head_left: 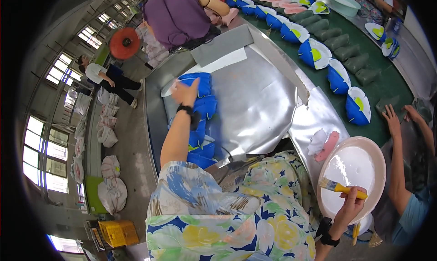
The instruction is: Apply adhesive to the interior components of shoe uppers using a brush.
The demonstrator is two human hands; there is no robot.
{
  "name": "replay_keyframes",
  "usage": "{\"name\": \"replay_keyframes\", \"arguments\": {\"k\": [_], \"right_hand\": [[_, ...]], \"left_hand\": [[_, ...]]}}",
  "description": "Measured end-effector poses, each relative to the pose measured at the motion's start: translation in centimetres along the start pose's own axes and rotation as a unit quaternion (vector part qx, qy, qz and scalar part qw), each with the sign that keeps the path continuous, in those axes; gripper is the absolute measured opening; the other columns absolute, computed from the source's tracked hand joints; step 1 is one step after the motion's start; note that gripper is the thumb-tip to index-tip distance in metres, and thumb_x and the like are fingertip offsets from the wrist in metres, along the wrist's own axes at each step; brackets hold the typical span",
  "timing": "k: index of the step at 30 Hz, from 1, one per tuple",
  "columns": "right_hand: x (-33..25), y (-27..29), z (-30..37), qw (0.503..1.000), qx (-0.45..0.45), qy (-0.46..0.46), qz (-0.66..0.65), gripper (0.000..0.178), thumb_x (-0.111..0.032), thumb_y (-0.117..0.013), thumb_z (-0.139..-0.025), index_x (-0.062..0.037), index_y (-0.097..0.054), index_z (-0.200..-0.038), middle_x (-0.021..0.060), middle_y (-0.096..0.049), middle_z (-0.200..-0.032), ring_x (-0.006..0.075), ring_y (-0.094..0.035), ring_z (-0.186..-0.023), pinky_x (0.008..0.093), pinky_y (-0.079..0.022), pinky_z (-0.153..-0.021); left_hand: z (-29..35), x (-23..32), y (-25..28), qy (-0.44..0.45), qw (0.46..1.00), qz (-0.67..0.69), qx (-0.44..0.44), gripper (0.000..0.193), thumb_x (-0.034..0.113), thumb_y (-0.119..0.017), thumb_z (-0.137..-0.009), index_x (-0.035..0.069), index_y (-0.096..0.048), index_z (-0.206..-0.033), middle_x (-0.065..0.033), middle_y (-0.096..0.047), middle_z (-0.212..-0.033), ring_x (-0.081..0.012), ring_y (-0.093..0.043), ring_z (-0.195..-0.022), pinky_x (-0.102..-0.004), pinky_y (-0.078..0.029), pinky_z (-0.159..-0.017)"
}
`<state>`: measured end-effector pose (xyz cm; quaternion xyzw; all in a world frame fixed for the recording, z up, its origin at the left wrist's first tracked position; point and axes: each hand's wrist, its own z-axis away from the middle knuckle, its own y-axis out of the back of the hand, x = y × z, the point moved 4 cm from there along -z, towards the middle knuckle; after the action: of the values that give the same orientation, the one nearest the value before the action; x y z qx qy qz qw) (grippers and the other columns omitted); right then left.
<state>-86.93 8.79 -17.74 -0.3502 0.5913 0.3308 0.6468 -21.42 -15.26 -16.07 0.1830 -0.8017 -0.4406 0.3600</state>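
Note:
My left hand (185, 92) reaches over the far end of a row of blue shell-shaped pieces (205, 107), which have white and yellow-green parts. Its thumb stands apart from the fingers, and the hand touches or hovers over the end piece; which one is unclear. In my right hand (351, 204) is a paintbrush (342, 188) with a yellow handle, gripped near the handle's end. The bristles are over a pale pink basin (380, 163) of white liquid.
A metal-lined tray (255, 97) holds the blue row. Beyond it, a green conveyor belt (314, 42) carries blue-and-white, dark green and pink pieces. A co-worker's hands (394, 117) work at the right. Another person (175, 15) sits ahead; one stands near a red fan (125, 42).

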Motion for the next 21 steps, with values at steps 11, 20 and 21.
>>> {"name": "replay_keyframes", "arguments": {"k": [11, 20, 21], "right_hand": [[0.2, -0.9, 0.9, 1.0, -0.007, 0.006, -0.011, 0.015, -0.018, -0.06, -0.101, -0.0041, -0.054, -0.1, 0.0061, -0.06, -0.086, 0.0099, -0.054, -0.068, 0.0223, -0.044, -0.065], [0.0, -1.0, 1.3, 0.999, 0.006, 0.008, -0.052, 0.018, -0.021, -0.058, -0.101, -0.0051, -0.052, -0.101, 0.0078, -0.061, -0.09, 0.0111, -0.056, -0.067, 0.0237, -0.047, -0.064], [-0.2, -0.7, 1.5, 0.996, 0.016, 0.011, -0.083, 0.019, -0.023, -0.057, -0.102, -0.0051, -0.051, -0.102, 0.008, -0.061, -0.092, 0.011, -0.056, -0.067, 0.0239, -0.048, -0.065]], "left_hand": [[2.9, 0.5, -2.3, -0.017, 0.99, 0.1, -0.099, 0.076, 0.037, -0.07, -0.074, 0.01, -0.049, -0.141, -0.027, -0.051, -0.133, -0.043, -0.054, -0.12, -0.0444, -0.045, -0.103], [14.4, 14.5, -5.7, -0.347, 0.887, 0.178, -0.248, 0.047, 0.015, -0.061, -0.081, 0.004, -0.061, -0.126, -0.0211, -0.058, -0.127, -0.0376, -0.054, -0.12, -0.0434, -0.045, -0.102], [13.9, 15.0, -5.9, -0.388, 0.861, 0.173, -0.279, 0.045, 0.009, -0.058, -0.08, 0.003, -0.062, -0.124, -0.0193, -0.06, -0.127, -0.0373, -0.054, -0.121, -0.0416, -0.044, -0.103]]}}
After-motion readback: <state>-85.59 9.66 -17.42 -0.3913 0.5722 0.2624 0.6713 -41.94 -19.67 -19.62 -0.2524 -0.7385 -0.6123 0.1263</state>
